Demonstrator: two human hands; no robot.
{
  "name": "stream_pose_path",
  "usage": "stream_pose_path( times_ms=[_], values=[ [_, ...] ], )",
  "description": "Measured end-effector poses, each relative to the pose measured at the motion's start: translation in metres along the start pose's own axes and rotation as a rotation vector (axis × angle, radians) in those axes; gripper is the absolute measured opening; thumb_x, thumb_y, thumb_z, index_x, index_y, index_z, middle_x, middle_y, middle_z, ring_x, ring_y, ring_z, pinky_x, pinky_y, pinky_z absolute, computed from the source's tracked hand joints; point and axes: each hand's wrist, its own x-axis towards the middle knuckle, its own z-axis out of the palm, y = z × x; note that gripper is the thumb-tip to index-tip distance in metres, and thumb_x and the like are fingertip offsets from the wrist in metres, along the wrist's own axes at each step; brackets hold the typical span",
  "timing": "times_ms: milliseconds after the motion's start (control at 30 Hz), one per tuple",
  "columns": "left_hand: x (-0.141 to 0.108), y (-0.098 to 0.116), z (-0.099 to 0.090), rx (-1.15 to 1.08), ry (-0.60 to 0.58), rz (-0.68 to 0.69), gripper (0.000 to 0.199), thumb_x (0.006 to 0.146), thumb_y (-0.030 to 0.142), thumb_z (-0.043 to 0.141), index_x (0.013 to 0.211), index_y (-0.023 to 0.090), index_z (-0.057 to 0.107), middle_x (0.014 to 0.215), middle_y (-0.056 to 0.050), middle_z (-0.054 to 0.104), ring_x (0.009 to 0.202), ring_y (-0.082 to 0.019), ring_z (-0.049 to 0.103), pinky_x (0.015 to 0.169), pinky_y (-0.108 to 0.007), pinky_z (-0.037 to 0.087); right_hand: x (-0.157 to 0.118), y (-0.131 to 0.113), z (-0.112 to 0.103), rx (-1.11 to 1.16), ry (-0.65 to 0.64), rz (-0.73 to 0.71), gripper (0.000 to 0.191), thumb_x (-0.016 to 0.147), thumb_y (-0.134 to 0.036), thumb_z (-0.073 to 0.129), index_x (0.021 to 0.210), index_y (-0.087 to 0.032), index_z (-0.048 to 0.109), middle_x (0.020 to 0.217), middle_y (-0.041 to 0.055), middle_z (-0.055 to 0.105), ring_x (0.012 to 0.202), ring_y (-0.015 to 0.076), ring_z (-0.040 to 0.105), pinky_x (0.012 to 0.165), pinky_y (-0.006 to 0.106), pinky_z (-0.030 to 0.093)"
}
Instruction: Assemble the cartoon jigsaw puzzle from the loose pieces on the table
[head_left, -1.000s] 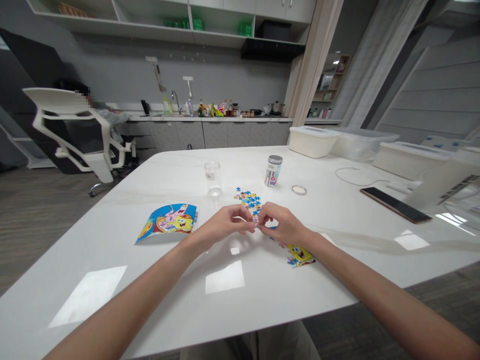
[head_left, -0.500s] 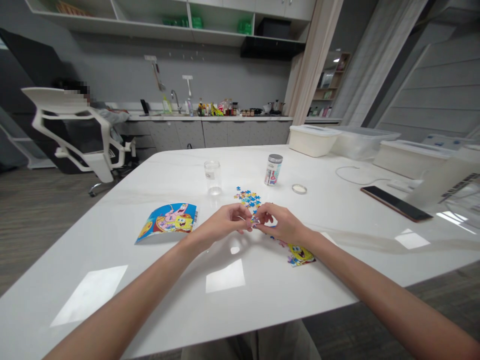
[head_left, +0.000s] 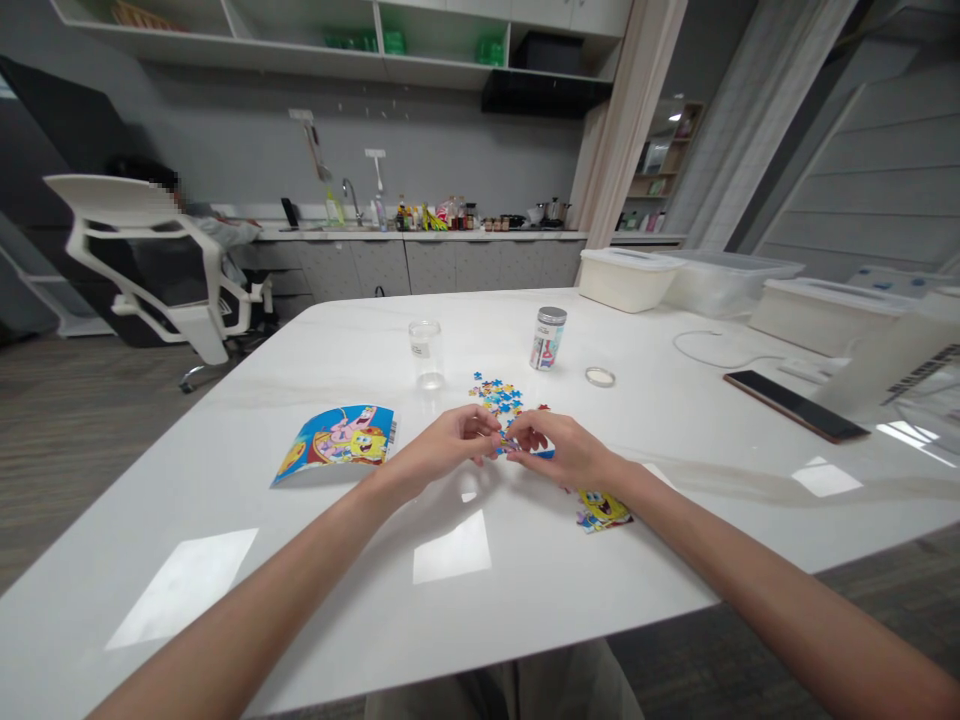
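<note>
Small puzzle pieces (head_left: pixel 508 443) are pinched between the fingertips of my left hand (head_left: pixel 466 436) and my right hand (head_left: pixel 551 445), which meet just above the table. Beyond them lies a pile of loose, mostly blue and yellow pieces (head_left: pixel 501 396). A joined puzzle section with a yellow character (head_left: pixel 601 508) lies under and beside my right wrist. To the left of my left hand, a curved picture sheet (head_left: pixel 337 442) shows pink and yellow cartoon figures on blue.
On the white table (head_left: pixel 337 600) stand a clear jar (head_left: pixel 427 358) and a silver-lidded can (head_left: pixel 548 340), with a round lid (head_left: pixel 600 377) nearby. A phone (head_left: pixel 795 405) and plastic boxes (head_left: pixel 628 280) are at the right. A person (head_left: pixel 225 232) sits back left.
Both hands stay nearly in place, and the fingertips have shifted slightly around the held pieces. More of the blue pieces beside my right fingers shows now.
</note>
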Motion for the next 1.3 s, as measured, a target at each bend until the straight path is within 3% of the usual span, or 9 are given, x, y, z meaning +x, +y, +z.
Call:
stream_pose_path(
  times_ms=[333,767,1033,1300],
  values=[
    [-0.004,0.008,0.005,0.009,-0.043,-0.011,0.024,0.077,0.035,0.071,0.088,0.018,0.059,0.084,-0.002,0.067,0.08,-0.015,0.062,0.068,-0.027,0.045,0.0,0.005,0.002,0.026,-0.037,0.084,0.024,0.088,-0.043,0.06,0.089,-0.019,0.055,0.07,-0.001,0.058,0.058,0.0103,0.051,0.056,0.024,0.043],
    [-0.004,0.013,0.006,0.07,-0.022,-0.024,0.022,0.077,0.033,0.071,0.085,0.018,0.057,0.072,0.002,0.062,0.066,-0.011,0.057,0.065,-0.026,0.044,-0.002,0.006,-0.002,0.035,-0.076,0.131,0.026,0.088,-0.044,0.059,0.094,-0.019,0.056,0.065,-0.0039,0.053,0.056,0.0099,0.046,0.057,0.024,0.039],
    [-0.006,0.015,0.01,0.105,-0.096,-0.045,0.014,0.076,0.028,0.067,0.084,0.018,0.061,0.081,0.0,0.064,0.071,-0.012,0.059,0.068,-0.027,0.046,0.001,0.007,-0.014,-0.005,-0.099,0.095,0.033,0.099,-0.042,0.033,0.096,-0.018,0.057,0.07,0.0005,0.059,0.06,0.0127,0.051,0.063,0.026,0.04],
    [-0.008,0.015,0.018,0.084,-0.129,-0.066,0.02,0.074,0.033,0.072,0.083,0.018,0.062,0.08,-0.001,0.067,0.075,-0.015,0.064,0.071,-0.03,0.049,0.001,0.011,-0.02,-0.011,-0.161,0.112,0.038,0.101,-0.04,0.028,0.096,-0.017,0.058,0.073,0.0019,0.06,0.064,0.0133,0.051,0.065,0.027,0.039]
  ],
)
